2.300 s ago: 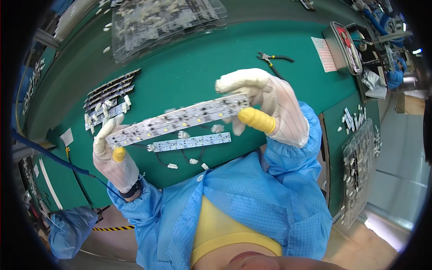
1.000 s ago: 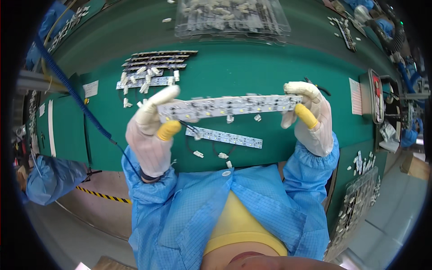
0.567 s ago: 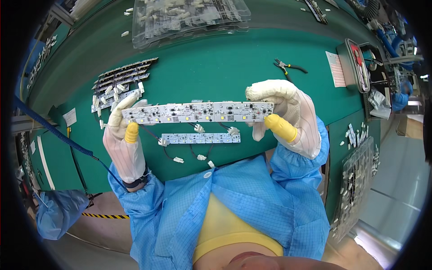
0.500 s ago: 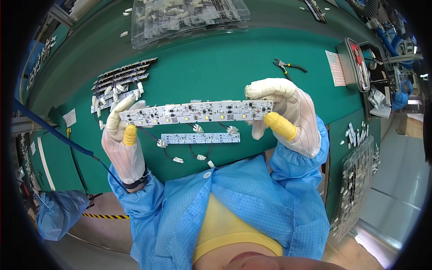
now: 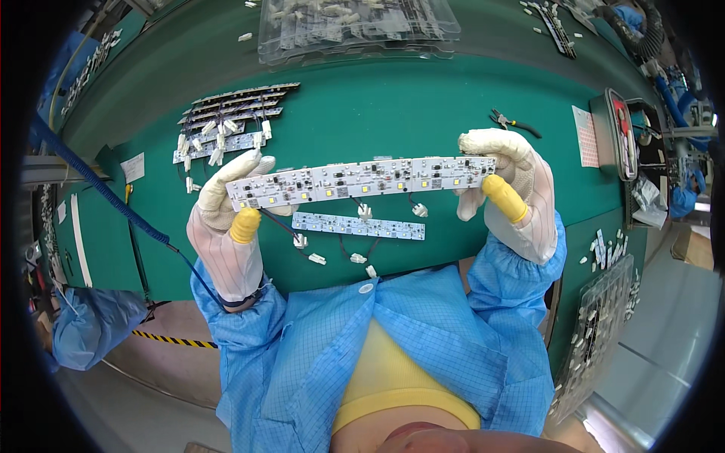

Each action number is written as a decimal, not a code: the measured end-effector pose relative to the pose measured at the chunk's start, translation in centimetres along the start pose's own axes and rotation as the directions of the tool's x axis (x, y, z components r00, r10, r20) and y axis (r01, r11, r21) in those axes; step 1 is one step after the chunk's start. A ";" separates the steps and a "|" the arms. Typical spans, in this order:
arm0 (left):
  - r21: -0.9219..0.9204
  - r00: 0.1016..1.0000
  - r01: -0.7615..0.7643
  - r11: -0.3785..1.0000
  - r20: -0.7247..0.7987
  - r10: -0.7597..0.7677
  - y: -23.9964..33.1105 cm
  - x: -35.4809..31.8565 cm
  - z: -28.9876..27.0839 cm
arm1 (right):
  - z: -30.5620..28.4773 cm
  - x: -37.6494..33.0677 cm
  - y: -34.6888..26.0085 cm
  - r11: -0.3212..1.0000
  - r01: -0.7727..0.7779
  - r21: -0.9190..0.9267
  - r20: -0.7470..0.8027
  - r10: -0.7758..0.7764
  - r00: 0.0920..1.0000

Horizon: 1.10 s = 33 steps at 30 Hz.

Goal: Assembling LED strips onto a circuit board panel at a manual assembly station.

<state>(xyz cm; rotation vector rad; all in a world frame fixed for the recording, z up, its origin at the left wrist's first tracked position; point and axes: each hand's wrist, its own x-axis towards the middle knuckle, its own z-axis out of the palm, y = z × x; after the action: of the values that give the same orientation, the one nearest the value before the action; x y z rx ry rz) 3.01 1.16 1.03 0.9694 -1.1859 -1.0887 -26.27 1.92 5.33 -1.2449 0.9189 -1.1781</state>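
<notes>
A long white LED circuit board [image 5: 362, 181] is held up between my two gloved hands, its component side showing. My left hand [image 5: 236, 200] grips its left end, a yellow finger cot on the thumb pressed to the lower edge. At the right end my right hand [image 5: 507, 177] closes on it the same way, thumb also in a yellow cot. Short wires with white connectors [image 5: 365, 212] dangle below the held board. Just under it, a second LED board [image 5: 359, 226] lies on the green mat, with its own wires and connectors [image 5: 357, 258] toward me.
Several boards with wires [image 5: 234, 121] lie in a stack at the back left. A clear plastic tray [image 5: 355, 53] of parts stands at the far side. Cutting pliers [image 5: 516, 124], a printed sheet [image 5: 584, 136] and a metal tin [image 5: 613, 136] are at right. A blue coiled cord [image 5: 113, 200] runs along the left.
The view has shifted, so the bench contents appear farther right. The held board now tilts slightly, its right end higher in the picture. Both hands keep their grip.
</notes>
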 end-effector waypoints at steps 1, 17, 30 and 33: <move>0.003 1.000 -0.001 1.000 -0.007 0.001 0.1 -0.1 0.0 | -0.1 0.0 0.1 1.000 -0.003 0.010 0.005 0.003 1.000; -0.029 1.000 -0.002 1.000 0.007 0.002 1.9 -0.4 0.8 | 0.3 0.8 0.7 0.993 -0.046 -0.112 -0.122 0.032 0.992; -0.122 0.996 0.030 0.992 0.083 -0.020 2.8 -0.4 0.6 | 0.6 1.9 1.4 0.979 -0.129 -0.157 -0.154 0.105 0.982; -0.143 0.995 0.074 0.987 0.083 -0.062 2.9 -0.3 0.6 | 0.5 2.0 2.0 0.983 -0.093 -0.159 -0.152 0.068 0.986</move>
<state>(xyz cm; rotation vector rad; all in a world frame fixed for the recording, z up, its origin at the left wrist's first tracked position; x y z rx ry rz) 2.82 2.02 3.83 0.8662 -1.1256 -1.2596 -25.13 -0.04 3.62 -1.2522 1.1858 -1.1587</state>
